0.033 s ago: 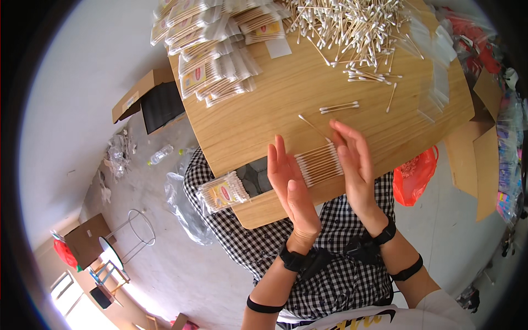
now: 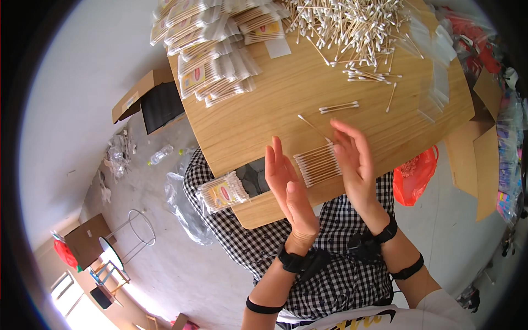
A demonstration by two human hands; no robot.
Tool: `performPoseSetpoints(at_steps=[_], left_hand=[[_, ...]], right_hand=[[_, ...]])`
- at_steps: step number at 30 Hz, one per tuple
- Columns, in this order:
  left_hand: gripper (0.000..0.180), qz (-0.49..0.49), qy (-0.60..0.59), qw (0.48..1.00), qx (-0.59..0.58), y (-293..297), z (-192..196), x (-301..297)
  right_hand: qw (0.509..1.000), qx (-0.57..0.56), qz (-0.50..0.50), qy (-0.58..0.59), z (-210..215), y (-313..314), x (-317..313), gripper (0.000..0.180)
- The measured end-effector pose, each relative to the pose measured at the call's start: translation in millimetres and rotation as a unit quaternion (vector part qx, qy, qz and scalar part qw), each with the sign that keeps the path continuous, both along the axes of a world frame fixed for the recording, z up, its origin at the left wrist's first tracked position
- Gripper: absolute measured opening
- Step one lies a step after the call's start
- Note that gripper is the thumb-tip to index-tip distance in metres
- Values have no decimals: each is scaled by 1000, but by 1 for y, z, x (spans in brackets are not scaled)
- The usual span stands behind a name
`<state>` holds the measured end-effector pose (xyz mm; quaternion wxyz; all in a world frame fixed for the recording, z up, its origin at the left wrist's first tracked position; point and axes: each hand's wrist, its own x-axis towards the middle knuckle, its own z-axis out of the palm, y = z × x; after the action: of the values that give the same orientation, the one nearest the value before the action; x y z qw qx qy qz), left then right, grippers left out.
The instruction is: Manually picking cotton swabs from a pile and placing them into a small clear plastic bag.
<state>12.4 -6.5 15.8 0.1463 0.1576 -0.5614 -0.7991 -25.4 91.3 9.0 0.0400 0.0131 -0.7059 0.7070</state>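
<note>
A neat row of cotton swabs (image 2: pixel 318 164) lies side by side near the table's front edge, between my two hands. My left hand (image 2: pixel 290 190) stands on edge at the row's left ends, fingers stretched and nothing held. Across from it, my right hand (image 2: pixel 355 162) is open too, fingers slightly curved, beside the right ends; whether it touches them I cannot tell. One loose swab (image 2: pixel 312 126) slants toward the row's far end. Left of my left hand are a dark grey pad (image 2: pixel 254 177) and a clear packet of swabs (image 2: pixel 223 192) with a yellow label.
A loose heap of swabs (image 2: pixel 352 27) covers the far right of the wooden table (image 2: pixel 242 126). Stacked swab packets (image 2: pixel 203 55) fill its far left. Clear plastic bags (image 2: pixel 437 82) lie along the right edge. A red bag (image 2: pixel 416 179) hangs below it, near an open carton (image 2: pixel 467 159).
My left hand has shifted slightly left, a little away from the row of swabs. My right hand and the swabs have barely moved.
</note>
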Motion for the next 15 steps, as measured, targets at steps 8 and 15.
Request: performPoseSetpoints(at_steps=[8,15], left_hand=[[86,-246,-74,685,-682,4,-8,15],[94,-258,-92,680,-680,6,-8,16]], right_hand=[[910,384,77,138,9,-3,-43,19],[847,502,10,172,11,33,-59,14]])
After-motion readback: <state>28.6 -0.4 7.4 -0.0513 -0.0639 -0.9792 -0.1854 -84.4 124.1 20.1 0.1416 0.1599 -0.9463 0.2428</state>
